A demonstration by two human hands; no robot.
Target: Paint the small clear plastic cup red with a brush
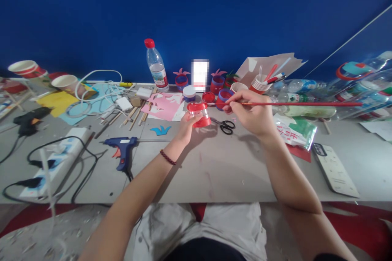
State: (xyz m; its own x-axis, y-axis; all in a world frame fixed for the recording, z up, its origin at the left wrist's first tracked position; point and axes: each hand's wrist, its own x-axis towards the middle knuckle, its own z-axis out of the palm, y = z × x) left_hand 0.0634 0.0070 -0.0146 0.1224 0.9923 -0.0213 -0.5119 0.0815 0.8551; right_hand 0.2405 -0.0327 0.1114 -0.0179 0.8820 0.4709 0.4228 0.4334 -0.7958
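Observation:
My left hand holds a clear plastic piece with red-painted ends above the table. My right hand is closed round a long red paintbrush, whose handle points to the right; its tip is hidden near the fingers. Just beyond my right fingertips stands a blue-rimmed red cup. An open jar of red paint is beside it, behind the held piece. Black-handled scissors lie between my hands. A blue paper cutout rests left of my left hand.
A blue glue gun, a power strip and cables lie at the left. Behind stand a water bottle and a white-lidded jar. Plastic bottles, a packet and a phone are at the right.

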